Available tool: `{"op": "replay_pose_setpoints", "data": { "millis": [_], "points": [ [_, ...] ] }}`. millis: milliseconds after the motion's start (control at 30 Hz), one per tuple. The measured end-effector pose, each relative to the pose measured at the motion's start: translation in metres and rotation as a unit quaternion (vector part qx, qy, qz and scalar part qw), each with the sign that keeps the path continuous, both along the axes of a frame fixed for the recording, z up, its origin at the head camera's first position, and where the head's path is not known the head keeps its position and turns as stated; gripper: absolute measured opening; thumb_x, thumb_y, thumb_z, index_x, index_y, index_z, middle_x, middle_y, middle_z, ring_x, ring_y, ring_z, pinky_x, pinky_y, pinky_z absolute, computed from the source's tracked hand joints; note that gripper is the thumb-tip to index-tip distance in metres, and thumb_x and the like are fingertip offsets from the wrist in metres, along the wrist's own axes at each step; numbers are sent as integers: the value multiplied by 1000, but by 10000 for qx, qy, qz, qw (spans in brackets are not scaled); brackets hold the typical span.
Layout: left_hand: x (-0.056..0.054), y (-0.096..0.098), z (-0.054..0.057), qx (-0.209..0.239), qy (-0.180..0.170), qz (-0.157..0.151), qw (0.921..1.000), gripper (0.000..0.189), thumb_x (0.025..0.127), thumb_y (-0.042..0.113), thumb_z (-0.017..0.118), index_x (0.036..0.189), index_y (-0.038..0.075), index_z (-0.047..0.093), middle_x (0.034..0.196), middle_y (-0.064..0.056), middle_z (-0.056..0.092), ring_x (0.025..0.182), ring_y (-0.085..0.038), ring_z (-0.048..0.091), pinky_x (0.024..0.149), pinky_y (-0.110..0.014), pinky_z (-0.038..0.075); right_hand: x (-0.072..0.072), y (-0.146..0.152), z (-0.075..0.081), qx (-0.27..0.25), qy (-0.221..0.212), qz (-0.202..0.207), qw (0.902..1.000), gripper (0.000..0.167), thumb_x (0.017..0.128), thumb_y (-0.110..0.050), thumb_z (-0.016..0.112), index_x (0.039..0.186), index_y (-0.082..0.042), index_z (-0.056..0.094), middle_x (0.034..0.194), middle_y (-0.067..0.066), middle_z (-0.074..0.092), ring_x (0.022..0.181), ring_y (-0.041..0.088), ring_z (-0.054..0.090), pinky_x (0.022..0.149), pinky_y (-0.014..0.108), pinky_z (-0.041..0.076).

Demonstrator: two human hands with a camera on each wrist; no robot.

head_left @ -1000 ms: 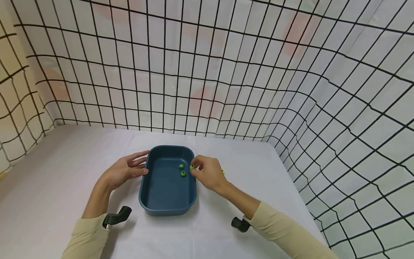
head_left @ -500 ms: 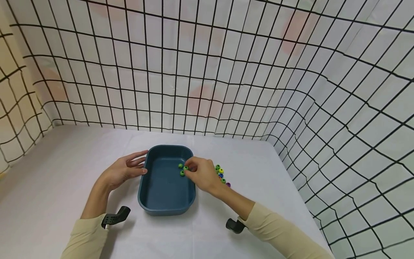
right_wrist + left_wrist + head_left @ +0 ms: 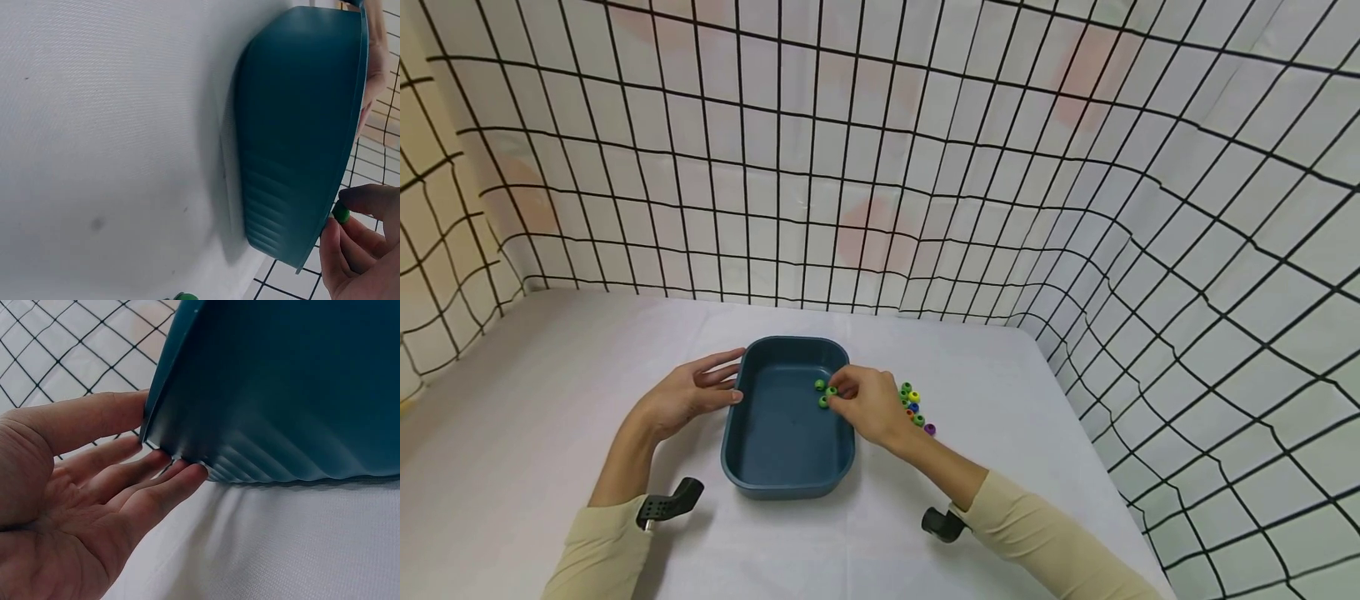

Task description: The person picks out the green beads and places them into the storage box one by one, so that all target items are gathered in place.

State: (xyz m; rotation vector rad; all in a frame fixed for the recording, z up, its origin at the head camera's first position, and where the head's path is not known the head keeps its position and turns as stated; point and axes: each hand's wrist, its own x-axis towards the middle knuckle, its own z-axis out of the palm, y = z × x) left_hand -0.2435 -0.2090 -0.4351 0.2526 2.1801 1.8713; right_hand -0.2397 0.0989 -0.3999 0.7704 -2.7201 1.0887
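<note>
The left hand touches the blue tray; the right hand pinches a green bead near two beads inside; multicoloured beads lie beside the tray.

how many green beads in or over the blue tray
3: a far bead and a near bead lie in the blue tray; a third bead is pinched by the right hand over it. The hand may hide others.
</note>
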Motion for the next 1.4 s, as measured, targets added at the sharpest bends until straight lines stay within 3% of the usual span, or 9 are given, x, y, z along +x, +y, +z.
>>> {"op": "replay_pose_setpoints", "data": {
  "millis": [600,967,1400],
  "points": [
    [1,0,-2,7,12,-8,10000,81,92,10,73,160,8,29,161,-24,33,148,-44,34,109,-50,44,3,1,-1,1,-178,1,9998,14,92,-10,73,104,-5,74,97,7,77,86,17,71,74,21,59],
    [0,-2,-2,127,24,-132,9998,83,91,11,74,160,7,28,161,-24,32,149,-44,33,104,-35,53,2,1,-2,-66,-144,53,9999,18,90,-9,74,105,-1,74,95,9,77,87,19,72,76,25,60],
    [0,-2,-1,69,40,-133,9999,83,91,12,74,160,8,28,162,-24,32,148,-44,34,106,-39,52,2,2,-3,-22,-176,20,9998,21,91,-10,74,109,0,73,100,13,77,91,22,73,78,29,61]
  ]
}}
